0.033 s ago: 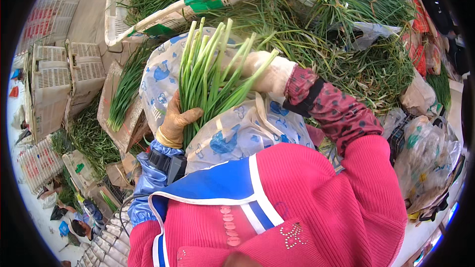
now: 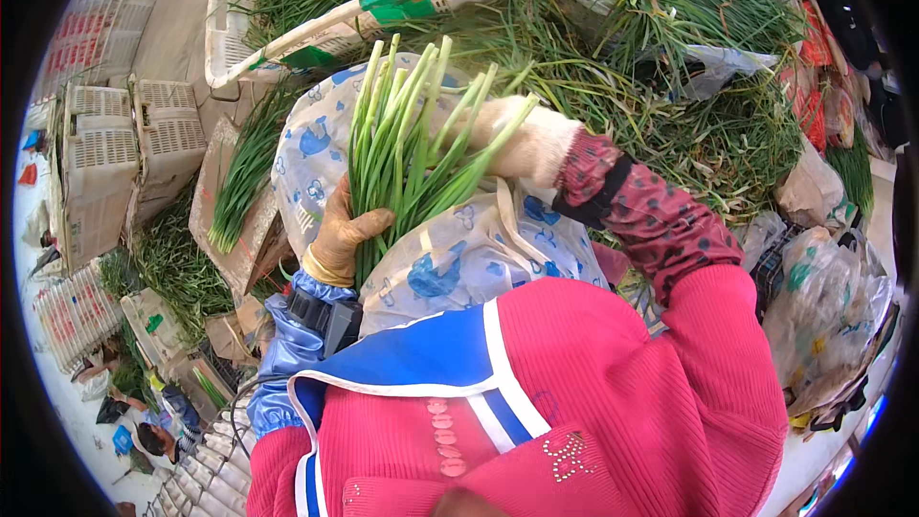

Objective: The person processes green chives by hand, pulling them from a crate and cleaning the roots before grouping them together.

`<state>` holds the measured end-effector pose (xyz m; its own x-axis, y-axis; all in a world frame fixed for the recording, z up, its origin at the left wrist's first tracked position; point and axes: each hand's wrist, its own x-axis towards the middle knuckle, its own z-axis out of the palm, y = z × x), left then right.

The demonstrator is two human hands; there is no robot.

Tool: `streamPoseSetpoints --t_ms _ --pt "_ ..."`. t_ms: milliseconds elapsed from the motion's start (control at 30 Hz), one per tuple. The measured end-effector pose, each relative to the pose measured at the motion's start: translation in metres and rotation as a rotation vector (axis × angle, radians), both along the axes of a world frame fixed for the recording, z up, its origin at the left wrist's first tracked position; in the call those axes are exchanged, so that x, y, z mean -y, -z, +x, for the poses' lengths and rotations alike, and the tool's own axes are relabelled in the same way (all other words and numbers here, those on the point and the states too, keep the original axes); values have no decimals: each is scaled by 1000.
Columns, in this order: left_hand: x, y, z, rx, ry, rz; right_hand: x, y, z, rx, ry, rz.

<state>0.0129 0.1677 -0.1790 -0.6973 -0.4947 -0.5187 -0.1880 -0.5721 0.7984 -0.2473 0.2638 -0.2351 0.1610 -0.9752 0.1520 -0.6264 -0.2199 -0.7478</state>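
Observation:
My left hand, in a tan glove, is closed round the lower part of a bunch of chives. Their pale cut ends fan out upward and away from me. My right hand, in an off-white glove, reaches in from the right behind the stalks; its fingers are hidden there, so its grip does not show. Beneath the bunch, a whitish apron with blue prints covers my lap.
Ahead stands a white plastic crate heaped with chives. A large pile of loose leaves spreads to the right. At left are a cardboard piece with more chives on it and upright white crates. Plastic bags lie at right.

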Motion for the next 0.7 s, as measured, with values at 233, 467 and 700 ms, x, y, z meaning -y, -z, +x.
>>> streamPoseSetpoints --t_ms 233,467,700 --pt "0 -5 -7 -64 19 69 -48 16 -120 -487 360 699" --pt "3 2 1 -46 -17 73 -26 -81 -85 -233 582 204" --pt "3 -5 -3 -94 -13 25 23 -91 -8 -204 448 -62"
